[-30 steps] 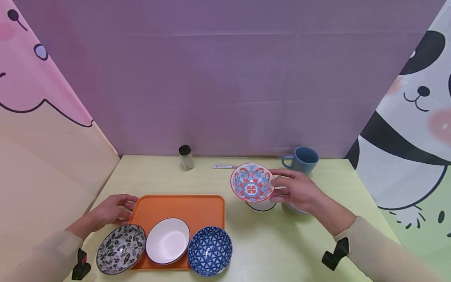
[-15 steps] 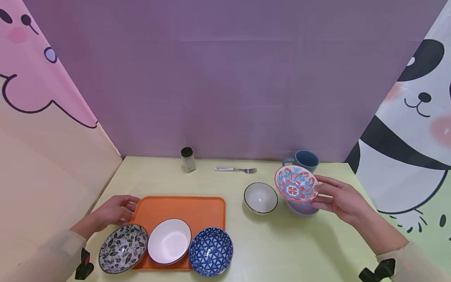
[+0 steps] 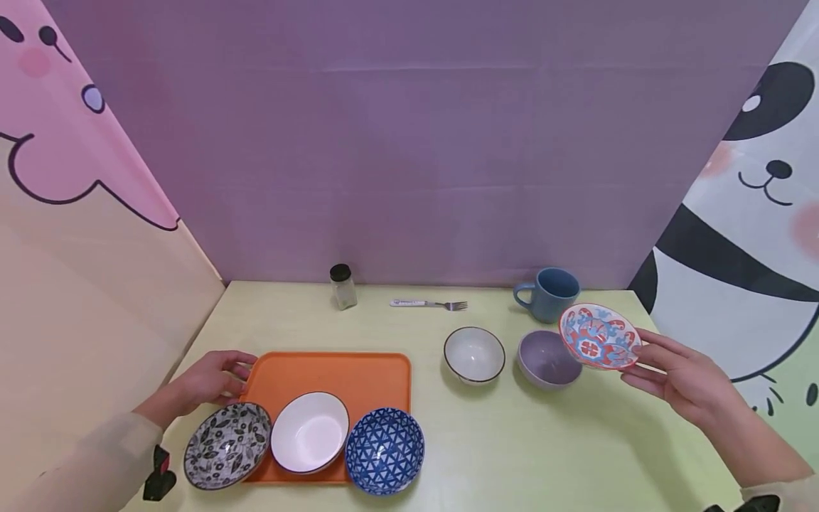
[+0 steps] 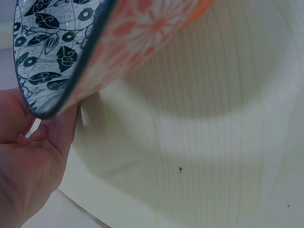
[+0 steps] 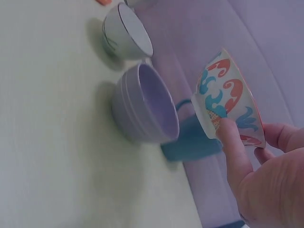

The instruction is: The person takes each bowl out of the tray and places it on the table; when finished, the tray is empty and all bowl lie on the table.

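My right hand pinches the rim of a red-and-blue patterned bowl, held tilted in the air at the right. In the right wrist view the patterned bowl shows its outer side, with fingers below and behind the rim. Close to its left stands a purple bowl on the table. My left hand lies by the left edge of an orange tray, fingers loosely bent. Near it a black-and-white leaf-patterned bowl leans over the tray's left side; in the left wrist view this bowl partly hides the fingers.
A white bowl and a blue triangle-patterned bowl sit at the tray's front. A dark-rimmed white bowl stands right of the tray. Along the back are a glass jar, a fork and a blue mug.
My right hand has carried the red-and-blue bowl rightward, from over the dark-rimmed bowl, past the purple bowl to its right. The fork and both those bowls are now uncovered. My left hand has stayed put.
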Action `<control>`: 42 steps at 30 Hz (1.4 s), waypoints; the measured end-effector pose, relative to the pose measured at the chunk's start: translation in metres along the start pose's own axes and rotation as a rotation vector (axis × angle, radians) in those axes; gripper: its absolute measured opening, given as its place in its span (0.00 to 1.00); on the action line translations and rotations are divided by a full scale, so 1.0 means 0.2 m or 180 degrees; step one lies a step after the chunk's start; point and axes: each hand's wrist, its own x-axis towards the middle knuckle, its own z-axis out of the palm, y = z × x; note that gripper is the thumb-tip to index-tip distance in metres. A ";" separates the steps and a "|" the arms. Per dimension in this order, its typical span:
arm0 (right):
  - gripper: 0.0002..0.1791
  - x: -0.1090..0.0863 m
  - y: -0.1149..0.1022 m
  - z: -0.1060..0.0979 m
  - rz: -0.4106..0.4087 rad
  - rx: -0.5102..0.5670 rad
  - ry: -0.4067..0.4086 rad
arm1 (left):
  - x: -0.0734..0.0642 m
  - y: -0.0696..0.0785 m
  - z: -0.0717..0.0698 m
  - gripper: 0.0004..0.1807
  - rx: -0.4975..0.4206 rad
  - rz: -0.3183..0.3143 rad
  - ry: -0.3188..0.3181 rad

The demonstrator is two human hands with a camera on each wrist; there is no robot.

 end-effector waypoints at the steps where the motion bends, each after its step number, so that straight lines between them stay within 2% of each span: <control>1: 0.18 -0.01 0.00 -0.03 -0.0018 0.0010 -0.0007 | 0.00 0.00 0.00 0.33 -0.0001 -0.0007 -0.0003; 6: 0.20 -0.04 0.04 -0.14 -0.0033 0.0168 0.0013 | 0.01 -0.01 0.00 0.33 -0.0026 -0.0026 -0.0014; 15: 0.20 -0.04 0.15 -0.25 0.0157 0.0298 0.0330 | 0.02 -0.02 -0.01 0.34 0.0013 -0.0008 -0.0012; 22: 0.22 -0.01 0.23 -0.31 0.0321 0.0352 0.0531 | 0.01 -0.01 -0.01 0.34 -0.0013 -0.0018 -0.0046; 29: 0.22 0.02 0.27 -0.35 0.0431 0.0371 0.0655 | 0.00 0.00 -0.01 0.34 -0.0050 -0.0029 -0.0041; 35: 0.22 0.03 0.30 -0.37 0.0443 0.0386 0.0649 | 0.00 0.00 0.00 0.34 -0.0083 0.0007 -0.0059; 42: 0.22 0.03 0.34 -0.39 0.0401 0.0523 0.0605 | 0.00 0.00 -0.01 0.34 -0.0112 -0.0042 -0.0058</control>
